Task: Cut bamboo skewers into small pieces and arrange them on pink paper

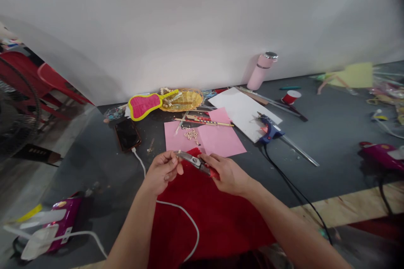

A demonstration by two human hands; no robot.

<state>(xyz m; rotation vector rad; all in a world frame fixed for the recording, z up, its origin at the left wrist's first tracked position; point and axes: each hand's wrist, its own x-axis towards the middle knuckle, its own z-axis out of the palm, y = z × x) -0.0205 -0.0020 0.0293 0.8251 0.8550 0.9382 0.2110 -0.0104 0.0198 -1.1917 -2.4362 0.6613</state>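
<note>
My right hand [225,172] is wrapped round the red handles of metal pliers [195,161], whose jaws point left. At the jaw tips, my left hand [166,170] pinches a tiny pale piece [179,151], too small to make out fully. Both hands are above a red cloth [205,214] that covers my lap and meets the table edge. Just beyond them, a pile of small cream-coloured pieces [191,134] lies on pink paper [221,138]. Several patterned pencils or sticks [205,121] rest across the paper's far side.
A phone [127,135] with a white cable [186,212] lies left. A wicker basket [192,100] and pink-and-yellow paddle-shaped item [145,106] sit behind. A blue glue gun [269,130] rests by white board [233,101], its cord running right. A pink bottle [261,71] stands against the partition.
</note>
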